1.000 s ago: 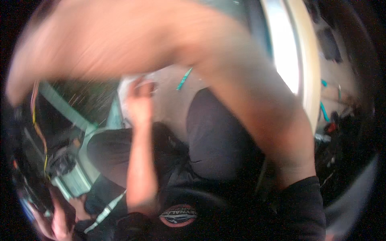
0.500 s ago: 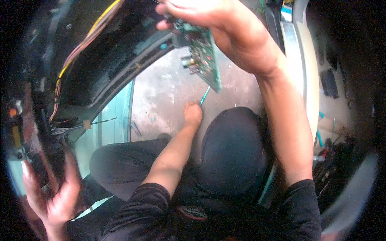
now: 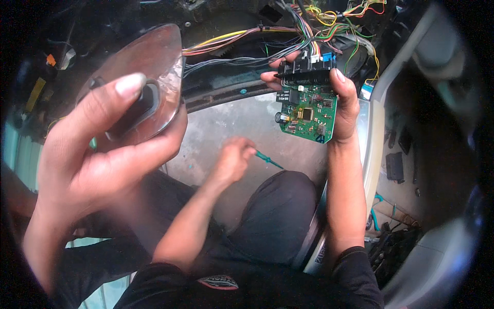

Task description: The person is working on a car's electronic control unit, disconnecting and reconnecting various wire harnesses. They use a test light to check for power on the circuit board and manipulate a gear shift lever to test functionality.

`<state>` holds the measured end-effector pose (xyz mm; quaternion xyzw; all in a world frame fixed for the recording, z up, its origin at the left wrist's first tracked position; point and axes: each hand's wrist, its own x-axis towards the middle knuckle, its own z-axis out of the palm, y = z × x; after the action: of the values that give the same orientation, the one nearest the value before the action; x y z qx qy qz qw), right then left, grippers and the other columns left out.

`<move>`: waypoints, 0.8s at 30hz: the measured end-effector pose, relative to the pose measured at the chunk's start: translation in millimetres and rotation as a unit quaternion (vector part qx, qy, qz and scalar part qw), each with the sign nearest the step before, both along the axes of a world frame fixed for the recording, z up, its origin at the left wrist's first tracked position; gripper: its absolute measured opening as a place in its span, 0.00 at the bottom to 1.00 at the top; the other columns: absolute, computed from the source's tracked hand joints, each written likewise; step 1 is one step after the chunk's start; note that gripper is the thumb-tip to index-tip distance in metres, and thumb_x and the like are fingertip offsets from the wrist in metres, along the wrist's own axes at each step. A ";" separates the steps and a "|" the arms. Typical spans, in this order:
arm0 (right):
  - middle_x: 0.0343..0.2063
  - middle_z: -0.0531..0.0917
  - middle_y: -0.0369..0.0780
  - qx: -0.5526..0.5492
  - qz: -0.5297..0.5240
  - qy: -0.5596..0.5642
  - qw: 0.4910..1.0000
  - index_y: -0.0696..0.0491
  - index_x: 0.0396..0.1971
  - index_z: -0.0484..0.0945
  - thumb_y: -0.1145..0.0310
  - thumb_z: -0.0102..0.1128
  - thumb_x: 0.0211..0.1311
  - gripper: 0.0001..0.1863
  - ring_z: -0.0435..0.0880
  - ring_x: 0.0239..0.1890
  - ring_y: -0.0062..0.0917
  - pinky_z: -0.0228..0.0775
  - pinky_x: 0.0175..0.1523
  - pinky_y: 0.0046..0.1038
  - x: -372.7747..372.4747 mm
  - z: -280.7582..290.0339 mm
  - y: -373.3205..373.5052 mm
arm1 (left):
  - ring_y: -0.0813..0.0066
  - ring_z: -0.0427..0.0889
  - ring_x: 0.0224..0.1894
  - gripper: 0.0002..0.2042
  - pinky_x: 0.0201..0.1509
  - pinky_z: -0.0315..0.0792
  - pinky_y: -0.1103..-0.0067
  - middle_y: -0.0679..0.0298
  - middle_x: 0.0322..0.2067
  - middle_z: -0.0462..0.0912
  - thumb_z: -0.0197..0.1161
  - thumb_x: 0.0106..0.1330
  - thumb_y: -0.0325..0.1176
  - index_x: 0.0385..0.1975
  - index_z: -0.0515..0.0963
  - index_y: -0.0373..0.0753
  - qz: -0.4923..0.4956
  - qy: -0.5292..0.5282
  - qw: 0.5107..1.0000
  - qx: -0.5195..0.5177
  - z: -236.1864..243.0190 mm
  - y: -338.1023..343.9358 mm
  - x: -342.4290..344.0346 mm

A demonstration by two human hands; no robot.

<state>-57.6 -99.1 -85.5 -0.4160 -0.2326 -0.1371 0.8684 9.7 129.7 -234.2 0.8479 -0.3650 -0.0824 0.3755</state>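
My right hand (image 3: pixel 343 105) holds a green circuit board (image 3: pixel 309 116) with a black connector housing (image 3: pixel 303 74) on its top edge, below bundled coloured wires (image 3: pixel 303 31). Down at the pale floor (image 3: pixel 216 123), my left hand (image 3: pixel 234 159) has curled fingers on the handle of a teal screwdriver (image 3: pixel 267 159), whose shaft points toward my knee (image 3: pixel 278 195). At the left, close to the camera, another person's hand (image 3: pixel 98 170) grips a copper-coloured metal plate (image 3: pixel 154 62) with a dark oval part.
A dark vehicle body panel (image 3: pixel 216 15) spans the top. A sill with pale trim (image 3: pixel 370 144) runs down the right. Beyond it lie black pieces (image 3: pixel 394 167), cables and teal-handled tools (image 3: pixel 375 216). My crossed legs occupy the lower middle.
My right hand has come down and rightward, turning the board toward the camera. The screwdriver has swung to point down-right. The other person's hand has risen with the plate.
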 end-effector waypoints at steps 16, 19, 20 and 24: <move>0.58 0.78 0.49 -0.025 -0.030 0.033 0.999 0.58 0.62 0.70 0.51 0.55 0.68 0.31 0.80 0.60 0.45 0.68 0.69 0.46 -5.1 -3.0 -0.8 | 0.67 0.86 0.38 0.20 0.51 0.81 0.72 0.59 0.36 0.83 0.61 0.72 0.25 0.62 0.68 0.33 -0.026 0.477 0.837 -0.267 58.4 -25.2 -48.9; 0.58 0.78 0.49 -0.027 -0.025 0.026 0.999 0.57 0.62 0.70 0.50 0.55 0.68 0.31 0.80 0.60 0.45 0.67 0.69 0.47 -2.9 -1.7 0.6 | 0.65 0.86 0.33 0.19 0.43 0.83 0.71 0.59 0.31 0.82 0.56 0.77 0.34 0.63 0.68 0.35 0.027 0.481 0.833 -0.273 51.9 -28.3 -59.5; 0.58 0.78 0.49 -0.025 -0.023 0.027 0.999 0.57 0.62 0.70 0.50 0.55 0.68 0.31 0.79 0.60 0.46 0.66 0.69 0.47 -4.2 -1.2 -0.2 | 0.65 0.85 0.32 0.19 0.41 0.83 0.72 0.60 0.30 0.82 0.55 0.78 0.36 0.63 0.68 0.36 0.054 0.486 0.832 -0.261 55.8 -27.9 -60.7; 0.58 0.78 0.49 -0.020 -0.008 0.028 0.999 0.57 0.62 0.69 0.49 0.55 0.67 0.32 0.79 0.61 0.46 0.66 0.70 0.47 -4.6 -0.5 -3.1 | 0.76 0.80 0.27 0.20 0.33 0.77 0.79 0.63 0.26 0.79 0.54 0.78 0.36 0.66 0.67 0.37 0.136 0.288 0.906 -0.280 76.7 -8.1 -26.0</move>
<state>-62.3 -102.2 -86.1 -0.4390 -0.2077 -0.1282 0.8647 -16.3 121.6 -157.5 0.6887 -0.1302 -0.1658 0.6937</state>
